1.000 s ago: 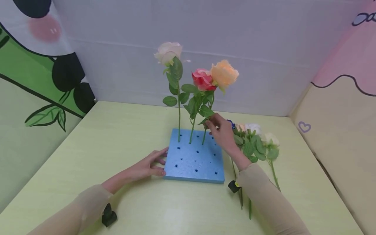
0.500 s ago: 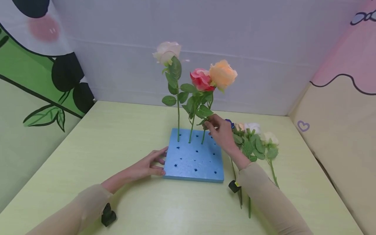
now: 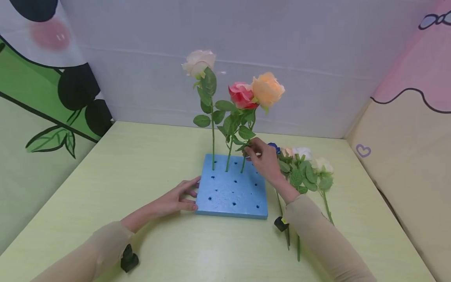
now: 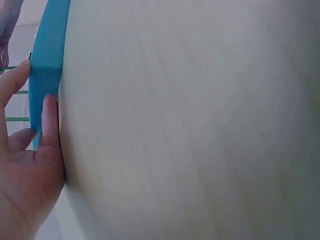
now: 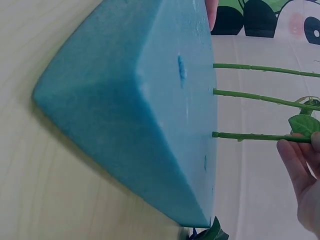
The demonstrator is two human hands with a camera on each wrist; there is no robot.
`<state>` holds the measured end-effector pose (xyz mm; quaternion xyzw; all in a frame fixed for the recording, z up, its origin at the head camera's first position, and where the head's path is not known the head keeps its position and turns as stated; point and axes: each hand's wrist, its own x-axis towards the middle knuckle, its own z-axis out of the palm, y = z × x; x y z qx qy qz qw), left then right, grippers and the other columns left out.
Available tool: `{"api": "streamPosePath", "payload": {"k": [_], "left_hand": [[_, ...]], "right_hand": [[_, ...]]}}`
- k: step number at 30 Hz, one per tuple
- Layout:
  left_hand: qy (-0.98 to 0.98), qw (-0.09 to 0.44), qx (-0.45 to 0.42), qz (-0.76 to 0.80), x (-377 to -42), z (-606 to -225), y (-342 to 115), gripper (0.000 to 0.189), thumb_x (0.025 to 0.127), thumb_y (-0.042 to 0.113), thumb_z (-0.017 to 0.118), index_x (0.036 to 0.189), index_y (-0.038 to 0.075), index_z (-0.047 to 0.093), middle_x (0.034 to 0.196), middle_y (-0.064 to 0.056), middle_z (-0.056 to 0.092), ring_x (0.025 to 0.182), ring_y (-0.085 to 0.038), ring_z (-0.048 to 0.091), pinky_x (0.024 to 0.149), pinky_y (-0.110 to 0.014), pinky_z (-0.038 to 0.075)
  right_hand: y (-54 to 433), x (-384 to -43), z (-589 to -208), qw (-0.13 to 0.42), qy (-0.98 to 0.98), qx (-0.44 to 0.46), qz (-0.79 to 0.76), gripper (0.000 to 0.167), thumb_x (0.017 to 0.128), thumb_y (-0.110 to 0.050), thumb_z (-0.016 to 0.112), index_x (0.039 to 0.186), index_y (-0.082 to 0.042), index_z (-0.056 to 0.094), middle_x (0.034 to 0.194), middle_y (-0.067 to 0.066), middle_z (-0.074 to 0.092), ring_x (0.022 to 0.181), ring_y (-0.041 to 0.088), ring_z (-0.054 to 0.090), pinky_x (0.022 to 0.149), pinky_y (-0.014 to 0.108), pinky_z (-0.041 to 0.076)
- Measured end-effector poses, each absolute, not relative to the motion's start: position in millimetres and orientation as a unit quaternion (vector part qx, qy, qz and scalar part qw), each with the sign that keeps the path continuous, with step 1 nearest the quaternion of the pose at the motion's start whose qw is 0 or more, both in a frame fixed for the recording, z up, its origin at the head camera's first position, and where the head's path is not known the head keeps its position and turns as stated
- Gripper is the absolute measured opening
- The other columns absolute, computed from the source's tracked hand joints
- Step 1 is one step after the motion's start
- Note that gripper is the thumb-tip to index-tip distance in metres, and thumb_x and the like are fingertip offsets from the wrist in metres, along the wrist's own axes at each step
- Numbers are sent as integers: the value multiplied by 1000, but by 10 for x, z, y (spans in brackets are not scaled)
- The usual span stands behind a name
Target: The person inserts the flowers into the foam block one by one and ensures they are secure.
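A blue foam block [image 3: 232,192] with several holes lies on the pale green table [image 3: 141,164]. Three roses stand in its back row: a cream one [image 3: 198,62], a pink one [image 3: 241,95] and an orange one [image 3: 267,89]. My right hand [image 3: 262,156] pinches the orange rose's stem [image 3: 244,162] low down, just under its leaves. In the right wrist view the fingers [image 5: 300,165] hold that stem [image 5: 255,136] a little above the block [image 5: 150,110]. My left hand [image 3: 177,200] rests flat on the table, its straight fingers [image 4: 50,125] touching the block's [image 4: 47,75] left edge.
Several loose roses [image 3: 304,168] lie on the table right of the block, stems toward me. Patterned panels wall the table at the back and both sides. Bare table surface lies left of and in front of the block.
My right hand stays on the orange rose's stem and has shifted only slightly. The left hand and the block have not moved.
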<state>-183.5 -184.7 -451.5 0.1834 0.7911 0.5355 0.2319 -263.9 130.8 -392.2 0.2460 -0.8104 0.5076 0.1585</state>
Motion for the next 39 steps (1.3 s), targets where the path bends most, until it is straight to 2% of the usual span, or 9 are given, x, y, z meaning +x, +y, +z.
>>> {"api": "streamPosePath", "payload": {"k": [5,11,18,23,28,34,36,39], "left_hand": [[791,230,184,536,-1839,-4507,-1846,92,89,22,74,160,20,16,153,-16,30,131,-32,45,99,-24,53],[795,230,183,531,-1846,-4501,-1853,91,89,23,74,160,21,16,153,-16,31,130,-31,46,99,-24,53],[795,228,184,531,-1858,-4510,-1860,91,90,23,73,160,21,15,153,-16,30,129,-31,46,99,-25,53],[795,227,184,531,-1865,-4521,-1862,91,90,23,73,160,22,15,153,-16,30,130,-31,46,99,-24,53],[795,226,185,531,-1864,-4524,-1867,91,89,23,73,160,22,16,153,-16,30,129,-31,46,99,-24,53],[795,229,185,530,-1851,-4538,-1872,91,90,23,73,160,21,16,152,-16,31,128,-30,47,98,-23,54],[795,229,186,530,-1848,-4544,-1870,90,90,23,73,160,21,16,153,-16,31,128,-30,47,98,-23,54],[796,227,186,529,-1845,-4549,-1867,90,90,23,73,160,21,16,153,-16,31,128,-30,47,99,-24,53]], "right_hand": [[1307,-2633,-3919,158,-802,253,518,11,98,-8,60,104,0,65,86,21,73,78,32,74,67,33,63],[1312,-2634,-3933,162,-807,247,511,10,97,-4,59,104,1,63,85,20,73,76,32,74,66,25,61],[1304,-2661,-3946,160,-810,261,500,8,97,-4,59,104,0,61,85,20,73,77,32,74,67,33,63],[1291,-2672,-3936,159,-810,267,498,8,97,-4,59,104,-1,61,84,20,73,76,30,74,67,34,63],[1280,-2665,-3929,158,-814,265,493,7,97,-4,60,103,0,62,85,20,73,76,30,74,66,30,62],[1281,-2637,-3916,129,-821,250,497,10,97,-7,60,106,-3,63,90,18,74,80,28,74,67,24,61],[1292,-2630,-3927,118,-817,243,509,11,98,-8,60,107,-3,63,92,18,74,83,30,74,68,26,62],[1277,-2523,-3822,98,-812,230,527,14,98,-6,59,110,1,62,95,24,72,88,36,73,73,35,63]]}}
